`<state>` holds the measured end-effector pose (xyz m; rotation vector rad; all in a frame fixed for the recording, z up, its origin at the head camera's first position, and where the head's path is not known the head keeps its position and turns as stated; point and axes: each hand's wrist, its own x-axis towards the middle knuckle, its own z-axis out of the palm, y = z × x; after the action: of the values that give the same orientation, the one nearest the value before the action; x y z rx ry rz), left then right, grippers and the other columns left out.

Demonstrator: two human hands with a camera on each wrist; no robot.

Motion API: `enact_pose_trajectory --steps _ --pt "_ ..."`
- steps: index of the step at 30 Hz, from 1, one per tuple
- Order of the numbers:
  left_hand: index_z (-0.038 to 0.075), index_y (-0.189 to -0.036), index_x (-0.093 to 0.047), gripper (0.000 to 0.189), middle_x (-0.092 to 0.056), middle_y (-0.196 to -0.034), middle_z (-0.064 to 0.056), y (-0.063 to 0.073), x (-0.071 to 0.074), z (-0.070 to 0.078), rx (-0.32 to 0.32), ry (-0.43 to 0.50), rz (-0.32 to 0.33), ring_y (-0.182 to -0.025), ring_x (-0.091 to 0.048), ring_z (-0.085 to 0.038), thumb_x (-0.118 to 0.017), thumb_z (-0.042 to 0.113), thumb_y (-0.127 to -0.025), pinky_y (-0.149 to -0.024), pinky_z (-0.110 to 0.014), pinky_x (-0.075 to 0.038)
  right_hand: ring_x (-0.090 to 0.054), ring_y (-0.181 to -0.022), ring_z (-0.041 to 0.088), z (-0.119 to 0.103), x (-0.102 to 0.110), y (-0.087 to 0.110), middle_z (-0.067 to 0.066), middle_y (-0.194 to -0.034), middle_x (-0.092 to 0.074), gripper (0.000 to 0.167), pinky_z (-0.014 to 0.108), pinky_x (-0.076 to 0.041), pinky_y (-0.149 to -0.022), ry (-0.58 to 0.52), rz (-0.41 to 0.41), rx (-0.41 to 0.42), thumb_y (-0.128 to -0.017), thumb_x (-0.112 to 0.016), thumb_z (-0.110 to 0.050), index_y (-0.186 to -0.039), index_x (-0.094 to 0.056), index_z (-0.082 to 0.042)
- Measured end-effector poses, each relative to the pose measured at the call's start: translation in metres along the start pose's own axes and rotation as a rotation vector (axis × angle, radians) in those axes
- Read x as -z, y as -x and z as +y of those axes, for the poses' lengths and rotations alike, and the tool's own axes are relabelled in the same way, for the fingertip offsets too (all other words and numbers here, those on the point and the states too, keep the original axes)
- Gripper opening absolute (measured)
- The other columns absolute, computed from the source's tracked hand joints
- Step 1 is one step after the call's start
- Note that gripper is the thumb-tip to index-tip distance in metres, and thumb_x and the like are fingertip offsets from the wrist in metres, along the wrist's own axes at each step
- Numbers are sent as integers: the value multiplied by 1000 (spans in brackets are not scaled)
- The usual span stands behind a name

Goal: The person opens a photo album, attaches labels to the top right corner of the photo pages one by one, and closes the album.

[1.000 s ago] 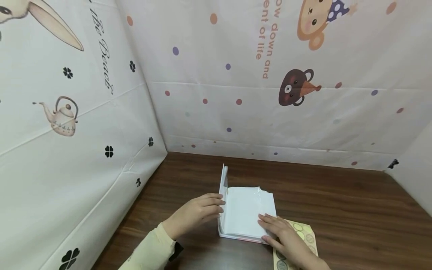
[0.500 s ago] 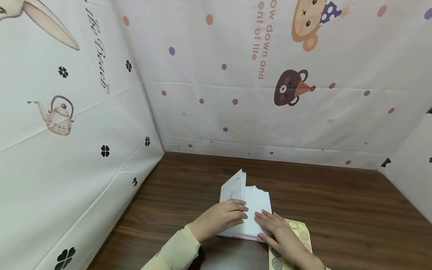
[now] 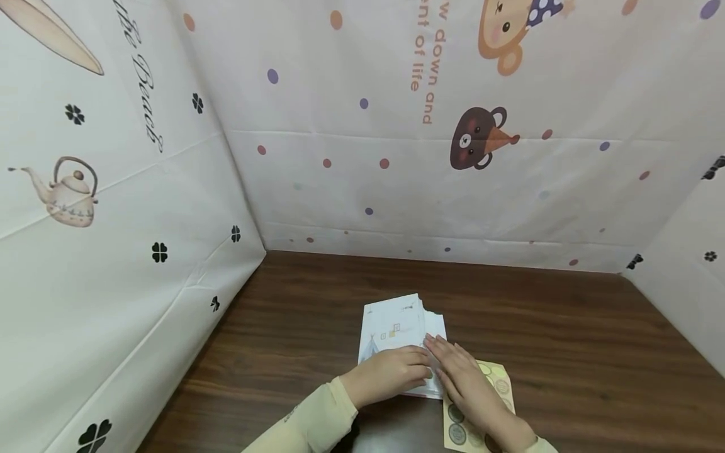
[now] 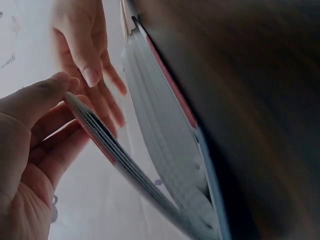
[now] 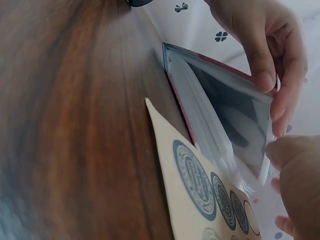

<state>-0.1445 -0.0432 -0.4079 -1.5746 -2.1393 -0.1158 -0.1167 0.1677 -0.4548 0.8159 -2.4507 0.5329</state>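
Observation:
A hardcover book (image 3: 391, 324) with thick white pages lies partly open on the table, its pale cover printed with a small tent. My left hand (image 3: 391, 376) holds the cover's free edge; in the left wrist view its thumb and fingers pinch the cover (image 4: 125, 175) together with several leaves. Below that, the thick page block (image 4: 155, 105) stays down. My right hand (image 3: 467, 377) lies with extended fingers along the right side of the pages. Under the right wrist is a cream sheet of round stickers (image 3: 501, 384), partly covered by the arm.
The dark wooden table (image 3: 566, 327) extends behind and to the right of the book. Printed white cloth walls (image 3: 340, 189) stand at the back and on both sides. A black object (image 5: 140, 2) shows at the top of the right wrist view.
My left hand has swung the cover from upright over to the right, down towards the pages, so its printed outside now faces up. The right hand stays by the right edge.

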Motion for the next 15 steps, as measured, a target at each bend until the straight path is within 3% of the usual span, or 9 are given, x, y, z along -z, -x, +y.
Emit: enact_pose_trajectory --steps 5,9,12,15 --pt "19 -111 -70 21 -69 -118 10 -3 1 1 -15 10 -55 -119 -59 -6 -64 24 -91 -108 -17 -39 -35 -141 6 2 0 -1 8 -138 -57 53 10 -1 -118 8 5 16 -85 -65 -6 -137 -53 -8" --pt "17 -118 -67 28 -66 -126 5 -2 2 2 -15 51 -92 -124 -56 -7 -64 26 -92 -109 -17 -37 -34 -142 7 2 1 0 8 -140 -56 54 9 0 -117 -2 -17 3 -85 -64 -5 -138 -52 -10" --pt "16 -119 -66 30 -65 -128 2 0 1 3 -14 72 -77 -124 -56 -8 -65 26 -91 -110 -17 -37 -40 -139 13 3 1 0 7 -140 -56 52 9 0 -117 -10 -18 4 -85 -65 -5 -136 -55 -10" --pt "16 -115 -67 28 -66 -122 1 4 -1 4 10 74 -12 -118 -59 -9 -67 26 -89 -107 -17 -40 -45 -134 20 4 0 1 6 -138 -58 47 9 0 -117 -6 -8 11 -84 -66 -5 -131 -59 -9"
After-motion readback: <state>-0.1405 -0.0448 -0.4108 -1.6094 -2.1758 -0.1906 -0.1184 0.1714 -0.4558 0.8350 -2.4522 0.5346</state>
